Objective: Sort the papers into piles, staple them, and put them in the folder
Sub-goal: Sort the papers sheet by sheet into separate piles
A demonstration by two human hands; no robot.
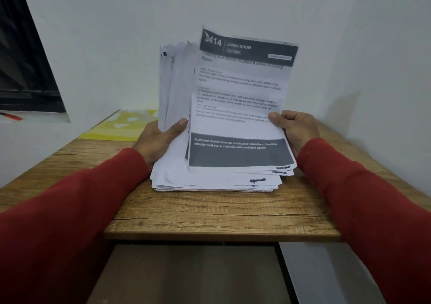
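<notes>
Wood-grain desk [210,212] against white walls, near edge closest, dark gap beneath it. 2 red sleeves [70,222] reaching in from either lower corner. Stack of papers [217,180] flat on desk between the wrists, edges uneven, dark scribbles at near right corners. Left hand [158,140] gripping a lifted batch of sheets [172,82] at its lower left, thumb on front, fingers behind; batch upright, fanned, blurred. Right hand [293,129] pinching right edge of front sheet [242,98], thumb on printed face, fingers behind. Front sheet tilted up toward camera, dark header band reading "414" and "LIVING ROOM", dark footer band with white text, bottom edge resting on flat stack. Hands apart, 1 at each side of raised papers, both clamped on paper. Beyond left hand, yellow folder [121,126] flat on far left of desk, near wall, partly hidden by raised sheets. Farther left, dark window [25,70] with white sill; red-orange pen-like object [11,116] on sill, too blurred to identify.
</notes>
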